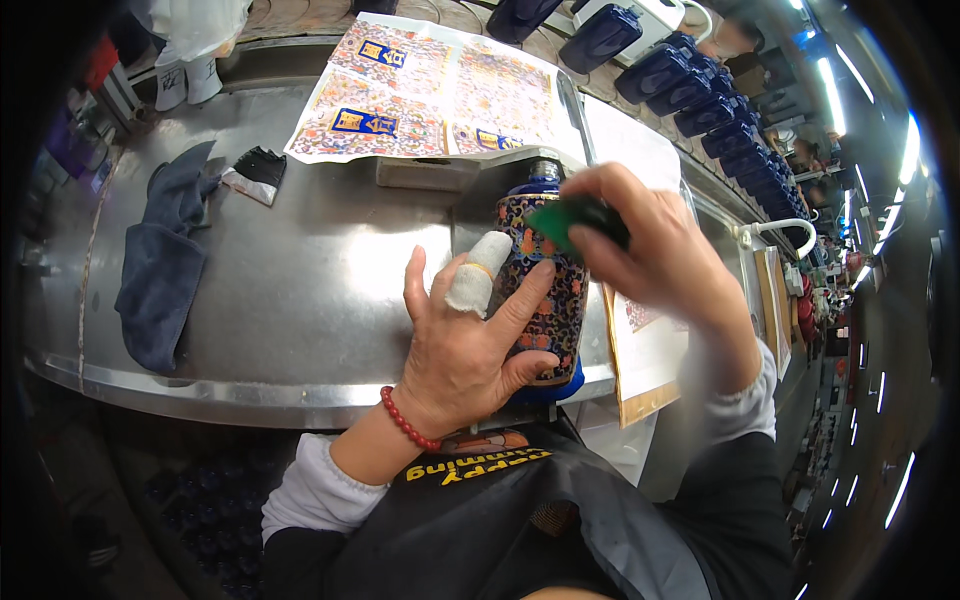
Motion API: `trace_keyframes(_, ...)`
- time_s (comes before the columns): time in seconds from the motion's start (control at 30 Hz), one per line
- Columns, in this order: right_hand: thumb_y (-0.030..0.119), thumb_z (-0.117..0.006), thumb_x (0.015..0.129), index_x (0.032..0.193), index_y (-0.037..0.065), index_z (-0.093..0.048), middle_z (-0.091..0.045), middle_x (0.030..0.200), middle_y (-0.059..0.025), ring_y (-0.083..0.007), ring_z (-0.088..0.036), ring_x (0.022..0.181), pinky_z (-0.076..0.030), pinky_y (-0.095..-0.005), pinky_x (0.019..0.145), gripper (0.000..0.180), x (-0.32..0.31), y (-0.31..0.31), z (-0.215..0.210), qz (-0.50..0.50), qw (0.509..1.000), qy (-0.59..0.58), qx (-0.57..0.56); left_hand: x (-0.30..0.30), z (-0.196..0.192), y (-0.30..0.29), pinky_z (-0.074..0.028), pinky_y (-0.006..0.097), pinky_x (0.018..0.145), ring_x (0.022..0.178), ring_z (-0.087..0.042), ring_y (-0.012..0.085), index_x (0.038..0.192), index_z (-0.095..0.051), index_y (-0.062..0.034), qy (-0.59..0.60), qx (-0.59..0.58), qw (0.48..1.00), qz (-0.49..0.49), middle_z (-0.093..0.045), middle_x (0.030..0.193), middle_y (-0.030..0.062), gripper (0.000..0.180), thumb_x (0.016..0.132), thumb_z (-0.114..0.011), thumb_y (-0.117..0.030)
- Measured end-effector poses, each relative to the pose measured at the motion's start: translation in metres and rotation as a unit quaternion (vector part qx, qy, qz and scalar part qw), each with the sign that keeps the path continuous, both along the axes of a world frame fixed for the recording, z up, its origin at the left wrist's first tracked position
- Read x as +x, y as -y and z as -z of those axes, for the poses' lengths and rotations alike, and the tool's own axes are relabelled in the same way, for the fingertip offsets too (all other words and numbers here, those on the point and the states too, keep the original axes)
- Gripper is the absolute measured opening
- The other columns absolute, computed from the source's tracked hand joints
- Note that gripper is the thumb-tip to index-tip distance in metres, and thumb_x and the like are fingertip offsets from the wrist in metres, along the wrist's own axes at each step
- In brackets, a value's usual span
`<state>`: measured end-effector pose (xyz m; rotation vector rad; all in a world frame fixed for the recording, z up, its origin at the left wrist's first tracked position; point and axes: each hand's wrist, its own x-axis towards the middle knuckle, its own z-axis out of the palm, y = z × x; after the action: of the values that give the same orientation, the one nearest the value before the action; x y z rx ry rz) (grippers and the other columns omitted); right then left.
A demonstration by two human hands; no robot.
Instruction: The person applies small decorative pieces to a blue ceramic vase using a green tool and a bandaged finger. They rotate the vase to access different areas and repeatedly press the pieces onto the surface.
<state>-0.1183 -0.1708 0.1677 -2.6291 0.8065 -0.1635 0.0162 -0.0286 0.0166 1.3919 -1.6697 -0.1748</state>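
A dark blue bottle (pixel 545 320) with a colourful floral pattern lies at the steel table's front edge, its neck pointing away from me. My left hand (pixel 465 340) rests against its left side, fingers spread, thumb and index finger on the patterned face. One finger of that hand wears a white cloth cover (pixel 474 278) held by a band. My right hand (pixel 650 235) is closed on a green scraper (pixel 560 222), blurred by motion, over the bottle's upper right part. The scraper's edge meets the pattern or hovers just over it; I cannot tell which.
Printed floral sheets (pixel 420 95) lie at the back of the steel table (pixel 300 270). A dark blue cloth (pixel 165 275) and a small black-and-silver packet (pixel 255 175) are on the left. Several blue bottles (pixel 700 110) line the back right. Papers on a board (pixel 650 390) sit at right.
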Motion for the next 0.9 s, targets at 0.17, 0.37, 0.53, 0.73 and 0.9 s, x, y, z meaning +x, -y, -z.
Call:
trace_keyframes(0.17, 0.012, -0.069, 0.078, 0.096, 0.014, -0.064, -0.052, 0.081, -0.0038, -0.0237, -0.058, 0.076, -0.046, -0.0378, 0.065, 0.019, 0.012, -0.023, 0.0, -0.216, 0.921, 0.026, -0.324, 0.006, 0.013, -0.006, -0.013, 0.064, 0.12, 0.129, -0.049, 0.0374, 0.155, -0.042, -0.0052, -0.121, -0.007, 0.993, 0.004, -0.056, 0.138, 0.0197, 0.088, 0.096, -0.049, -0.069)
trace_keyframes(0.37, 0.013, -0.071, 0.079, 0.101, 0.011, -0.073, -0.054, 0.084, -0.0048, -0.0251, -0.059, 0.081, -0.044, -0.0388, 0.071, 0.023, -0.02, -0.033, 0.017, -0.125, 0.972, 0.091, -0.179, 0.006, 0.022, -0.007, -0.011, 0.061, 0.121, 0.132, -0.052, 0.0381, 0.156, -0.038, 0.0, -0.154, 0.005, 0.988, 0.028, -0.059, 0.141, 0.0213, 0.094, 0.098, -0.039, -0.074)
trace_keyframes(0.53, 0.006, -0.078, 0.074, 0.107, 0.01, -0.074, -0.06, 0.09, -0.0065, -0.0267, -0.062, 0.084, -0.048, -0.0392, 0.073, 0.033, -0.039, -0.047, 0.015, -0.217, 0.974, 0.065, 0.024, 0.007, 0.017, -0.005, -0.013, 0.063, 0.119, 0.127, -0.051, 0.0382, 0.15, -0.051, -0.0035, -0.104, -0.006, 0.994, 0.028, -0.059, 0.139, 0.0182, 0.087, 0.099, -0.039, -0.073)
trace_keyframes(0.73, -0.001, -0.069, 0.089, 0.117, -0.002, -0.069, -0.071, 0.101, -0.0154, -0.0255, -0.069, 0.085, -0.055, -0.0362, 0.077, 0.028, -0.061, -0.039, 0.031, 0.023, 0.988, 0.152, -0.016, 0.004, 0.015, -0.012, -0.014, 0.064, 0.119, 0.126, -0.048, 0.0343, 0.148, -0.057, -0.0084, -0.041, -0.023, 0.999, 0.017, -0.06, 0.139, 0.015, 0.082, 0.099, -0.04, -0.072)
trace_keyframes(0.9, -0.008, -0.065, 0.08, 0.131, 0.01, -0.067, -0.059, 0.14, -0.0201, -0.0391, -0.059, 0.118, -0.051, -0.0454, 0.1, 0.054, -0.061, -0.042, 0.052, -0.06, 0.969, 0.043, -0.236, 0.006, 0.016, -0.014, -0.009, 0.056, 0.124, 0.132, -0.051, 0.0329, 0.147, -0.057, -0.0055, -0.023, -0.01, 1.0, 0.017, -0.057, 0.145, 0.0165, 0.084, 0.101, -0.034, -0.071)
